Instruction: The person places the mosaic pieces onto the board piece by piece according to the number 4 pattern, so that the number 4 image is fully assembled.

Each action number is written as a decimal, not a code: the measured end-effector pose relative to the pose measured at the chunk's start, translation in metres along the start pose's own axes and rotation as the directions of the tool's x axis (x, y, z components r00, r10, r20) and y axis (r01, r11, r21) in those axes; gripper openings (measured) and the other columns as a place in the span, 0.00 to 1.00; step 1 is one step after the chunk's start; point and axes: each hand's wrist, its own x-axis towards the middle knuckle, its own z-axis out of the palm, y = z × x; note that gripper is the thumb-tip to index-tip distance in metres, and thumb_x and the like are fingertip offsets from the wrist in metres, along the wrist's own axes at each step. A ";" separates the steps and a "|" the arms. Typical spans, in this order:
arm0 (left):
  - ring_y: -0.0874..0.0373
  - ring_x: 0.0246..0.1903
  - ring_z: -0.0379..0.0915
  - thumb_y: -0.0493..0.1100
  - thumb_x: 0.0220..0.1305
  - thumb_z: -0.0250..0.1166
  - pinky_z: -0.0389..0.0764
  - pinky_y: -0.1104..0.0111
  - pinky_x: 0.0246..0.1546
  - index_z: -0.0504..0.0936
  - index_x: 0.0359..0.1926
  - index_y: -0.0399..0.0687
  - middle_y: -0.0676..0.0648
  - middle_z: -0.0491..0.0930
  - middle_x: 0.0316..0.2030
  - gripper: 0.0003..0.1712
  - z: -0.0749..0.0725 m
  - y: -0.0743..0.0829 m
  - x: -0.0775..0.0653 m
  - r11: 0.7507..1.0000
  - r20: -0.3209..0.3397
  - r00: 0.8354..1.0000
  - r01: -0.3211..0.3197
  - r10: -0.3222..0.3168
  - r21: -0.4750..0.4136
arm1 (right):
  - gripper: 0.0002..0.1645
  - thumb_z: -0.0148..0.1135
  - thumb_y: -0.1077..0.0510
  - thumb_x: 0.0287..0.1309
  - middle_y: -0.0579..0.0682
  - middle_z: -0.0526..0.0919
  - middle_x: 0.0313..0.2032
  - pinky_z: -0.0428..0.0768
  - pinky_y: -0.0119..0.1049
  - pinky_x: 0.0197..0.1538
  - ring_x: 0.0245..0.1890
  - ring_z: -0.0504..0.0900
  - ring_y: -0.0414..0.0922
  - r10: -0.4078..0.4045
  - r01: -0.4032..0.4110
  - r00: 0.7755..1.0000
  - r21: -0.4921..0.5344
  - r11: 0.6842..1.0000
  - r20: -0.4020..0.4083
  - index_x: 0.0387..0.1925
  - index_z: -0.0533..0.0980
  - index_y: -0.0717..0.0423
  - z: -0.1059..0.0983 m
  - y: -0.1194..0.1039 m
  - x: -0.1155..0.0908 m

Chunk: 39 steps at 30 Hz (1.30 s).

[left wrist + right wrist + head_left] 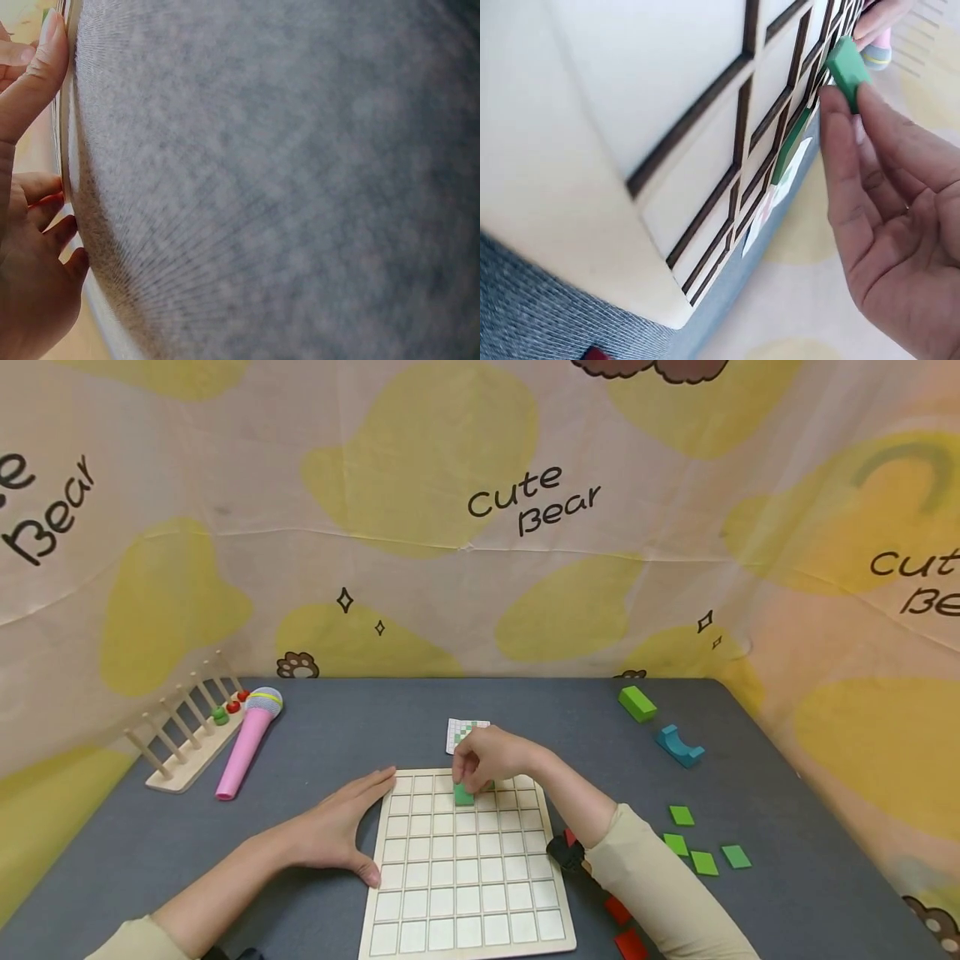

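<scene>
My right hand (491,756) is over the far edge of a wooden grid board (467,870) with white squares. Between thumb and fingertips it pinches a green square tile (847,71), tilted over the far rows of the grid. Another green tile (789,150) sits in a far-row square, mostly hidden by the hand in the head view. My left hand (330,827) rests along the board's left side, thumb and fingers spread straight, with fingertips at the far corner and thumb against the edge. A pattern card (455,735) lies just beyond the board, partly behind the right hand.
Several loose green tiles (704,863) lie to the right, and red tiles (631,944) show beside the right sleeve. A green block (637,703) and a blue arched block (679,747) stand at the back right. A pink microphone (247,747) and a pegged wooden rack (180,770) are at left.
</scene>
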 end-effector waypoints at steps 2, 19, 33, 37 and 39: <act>0.31 0.73 0.54 0.70 0.28 0.79 0.62 0.36 0.65 0.58 0.73 0.34 0.34 0.55 0.75 0.76 0.000 0.000 0.000 1.000 -0.005 1.000 -0.004 0.004 0.005 | 0.07 0.66 0.71 0.54 0.51 0.85 0.26 0.85 0.38 0.35 0.29 0.87 0.54 0.010 -0.010 1.000 -0.009 1.000 -0.002 0.33 0.82 0.58 0.001 -0.001 0.000; 0.32 0.72 0.54 0.70 0.28 0.79 0.62 0.36 0.65 0.58 0.74 0.35 0.35 0.55 0.76 0.76 0.000 -0.001 0.000 1.000 -0.004 1.000 -0.002 0.002 0.001 | 0.06 0.69 0.70 0.51 0.52 0.88 0.25 0.75 0.28 0.28 0.27 0.86 0.52 -0.004 0.003 1.000 -0.066 0.998 -0.014 0.30 0.84 0.57 0.005 -0.001 0.001; 0.32 0.73 0.53 0.72 0.28 0.78 0.61 0.36 0.66 0.57 0.74 0.35 0.36 0.54 0.76 0.77 0.003 -0.004 0.001 1.000 0.008 1.000 0.019 -0.018 -0.008 | 0.05 0.71 0.68 0.50 0.50 0.86 0.24 0.73 0.26 0.27 0.25 0.83 0.48 -0.019 0.015 0.999 -0.112 0.994 -0.039 0.29 0.85 0.56 0.007 -0.002 0.001; 0.32 0.73 0.53 0.72 0.28 0.78 0.62 0.36 0.65 0.58 0.74 0.35 0.35 0.55 0.76 0.76 0.003 -0.003 0.001 1.000 0.007 1.000 0.011 -0.011 -0.002 | 0.05 0.72 0.68 0.49 0.50 0.87 0.24 0.74 0.26 0.29 0.23 0.81 0.42 -0.026 0.018 0.998 -0.132 0.991 -0.052 0.29 0.86 0.56 0.008 -0.003 0.001; 0.32 0.73 0.53 0.72 0.28 0.78 0.62 0.36 0.66 0.58 0.74 0.35 0.35 0.54 0.76 0.76 0.002 -0.003 0.001 1.000 0.006 1.000 0.013 -0.013 -0.003 | 0.05 0.72 0.68 0.49 0.49 0.87 0.25 0.74 0.26 0.29 0.22 0.79 0.39 -0.025 0.017 0.998 -0.141 0.990 -0.059 0.28 0.86 0.56 0.008 -0.003 0.001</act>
